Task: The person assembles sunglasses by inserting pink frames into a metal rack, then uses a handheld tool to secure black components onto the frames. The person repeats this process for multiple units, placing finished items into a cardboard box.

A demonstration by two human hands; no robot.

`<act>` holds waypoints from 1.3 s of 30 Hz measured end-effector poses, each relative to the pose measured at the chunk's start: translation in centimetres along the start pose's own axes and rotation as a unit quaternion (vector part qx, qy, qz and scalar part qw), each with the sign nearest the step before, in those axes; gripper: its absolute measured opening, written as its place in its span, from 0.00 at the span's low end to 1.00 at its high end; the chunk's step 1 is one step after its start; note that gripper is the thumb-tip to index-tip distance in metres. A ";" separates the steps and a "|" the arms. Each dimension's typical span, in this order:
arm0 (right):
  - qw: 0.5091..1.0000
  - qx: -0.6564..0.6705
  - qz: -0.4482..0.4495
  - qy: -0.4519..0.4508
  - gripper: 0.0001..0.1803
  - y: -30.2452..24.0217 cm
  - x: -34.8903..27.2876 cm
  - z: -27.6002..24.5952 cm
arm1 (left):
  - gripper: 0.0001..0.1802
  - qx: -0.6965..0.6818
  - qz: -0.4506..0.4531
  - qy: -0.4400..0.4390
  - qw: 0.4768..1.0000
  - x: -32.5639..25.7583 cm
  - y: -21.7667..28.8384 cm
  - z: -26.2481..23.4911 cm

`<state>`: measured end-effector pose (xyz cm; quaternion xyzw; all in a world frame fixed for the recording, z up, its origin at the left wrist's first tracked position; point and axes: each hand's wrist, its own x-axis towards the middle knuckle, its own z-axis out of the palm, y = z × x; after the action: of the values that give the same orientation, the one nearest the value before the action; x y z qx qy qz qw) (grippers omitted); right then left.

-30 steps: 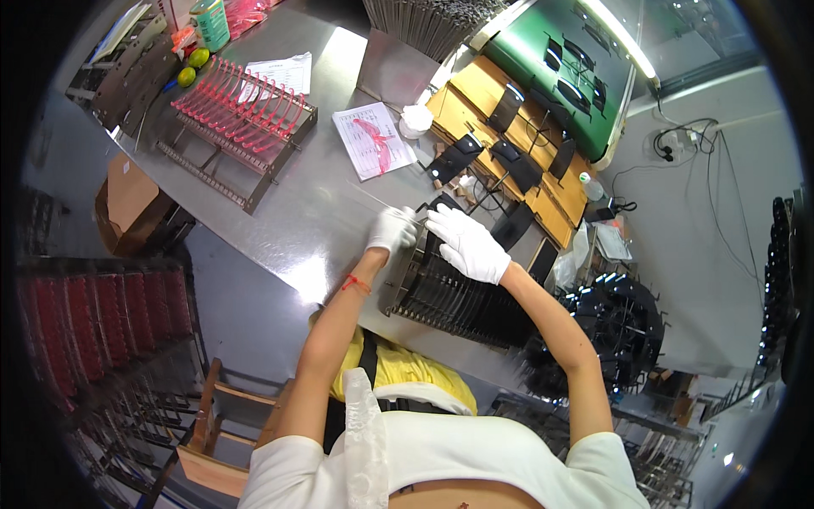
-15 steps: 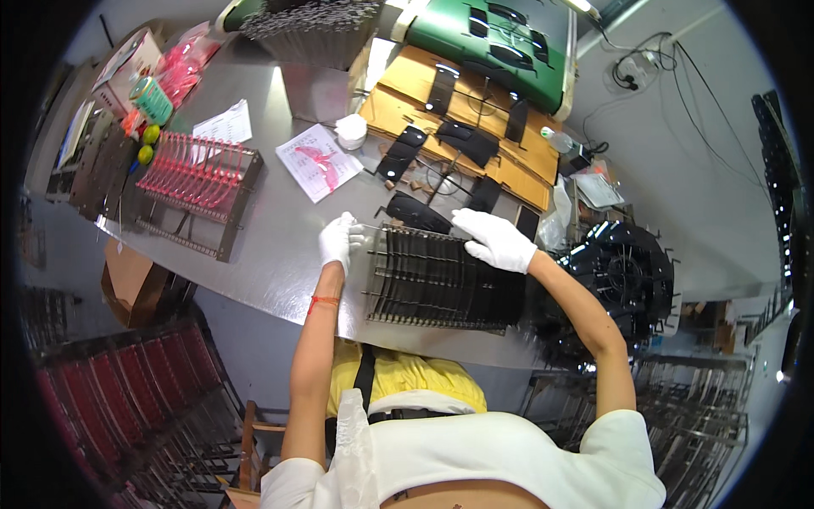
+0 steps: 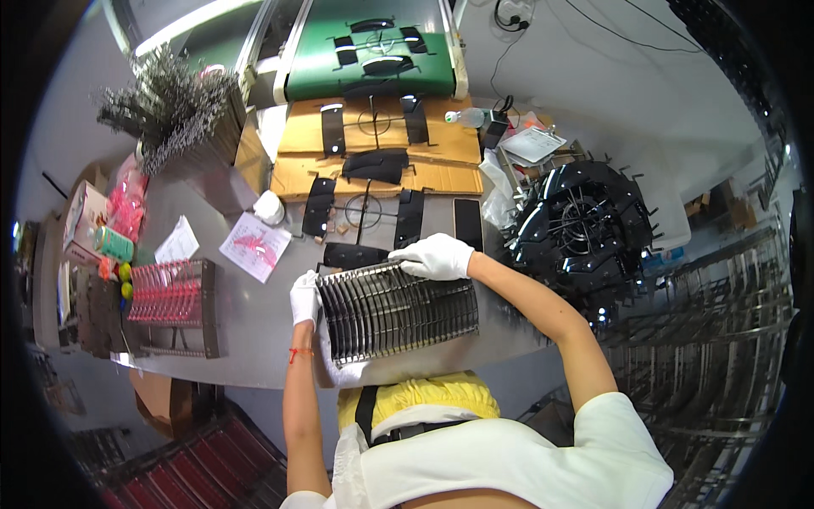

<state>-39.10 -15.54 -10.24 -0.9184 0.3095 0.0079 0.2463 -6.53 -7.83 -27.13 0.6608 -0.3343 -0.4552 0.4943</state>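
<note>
A dark metal rack of closely spaced upright slats [image 3: 397,311] lies on the grey metal desk [image 3: 246,327] directly between the two white-gloved hands. The left hand [image 3: 304,297] is closed on the rack's left end, fingers wrapped over its edge near the upper corner. The right hand [image 3: 437,256] rests on the rack's far edge toward its right half, fingers curled down over the top rail; whether it grips the rail or only presses on it is hard to tell from this angle. A flat black oblong part [image 3: 354,254] lies on the desk just beyond the rack, between the two hands and touching or nearly touching the rail. Farther beyond the right hand, more flat black strips [image 3: 409,217] lie on the desk and on sheets of brown cardboard [image 3: 441,146]. Beyond and to the left of the left hand lies a white paper sheet with red print [image 3: 255,246], and well to the left of that hand stands a wire rack holding red pieces [image 3: 175,294]. To the right of the right hand, off the desk edge, stands a round black carousel of glossy parts [image 3: 585,229].
</note>
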 end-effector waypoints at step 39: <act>0.947 -0.068 -0.295 -0.111 0.07 -3.3 17.9 6.9 | 0.10 -0.461 -0.079 0.032 0.883 -26.0 9.3 -0.3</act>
<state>-21.79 -20.19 -17.76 -0.9765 -0.0057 0.0579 0.2076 -15.58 12.75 -11.14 0.3967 -0.0169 -0.5742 0.7160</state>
